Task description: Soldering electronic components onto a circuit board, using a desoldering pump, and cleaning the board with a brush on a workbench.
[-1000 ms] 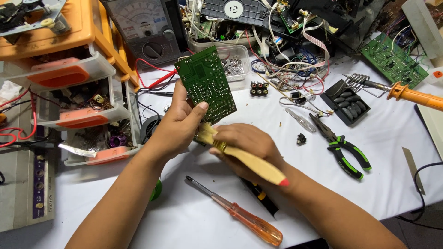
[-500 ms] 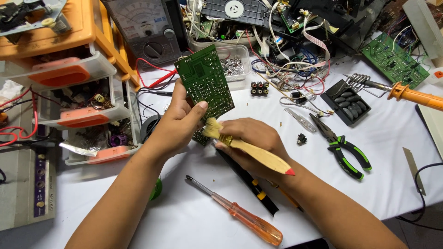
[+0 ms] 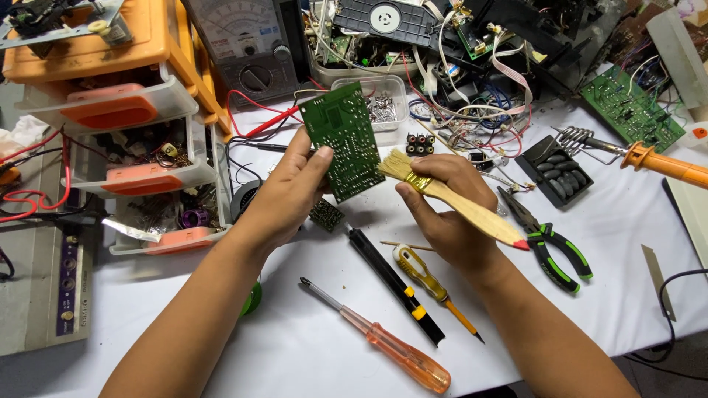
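Observation:
My left hand (image 3: 284, 193) holds a green circuit board (image 3: 341, 138) upright above the white table, solder side toward me. My right hand (image 3: 450, 203) grips a small paintbrush (image 3: 457, 202) with a wooden handle and pale bristles; the bristles sit just right of the board's lower edge, close to it but apart. A small dark chip (image 3: 325, 214) lies under the board.
An orange-handled screwdriver (image 3: 383, 340), a black tool (image 3: 394, 284) and a yellow screwdriver (image 3: 431, 283) lie near my wrists. Green-handled pliers (image 3: 549, 243) and a soldering iron (image 3: 660, 163) lie to the right. Orange parts drawers (image 3: 133, 110) stand at left, a meter (image 3: 247, 37) and tangled wires behind.
My right hand has lifted and moved right with the brush, from below the board to beside its right edge. The tools beneath it are now uncovered. The board stays held.

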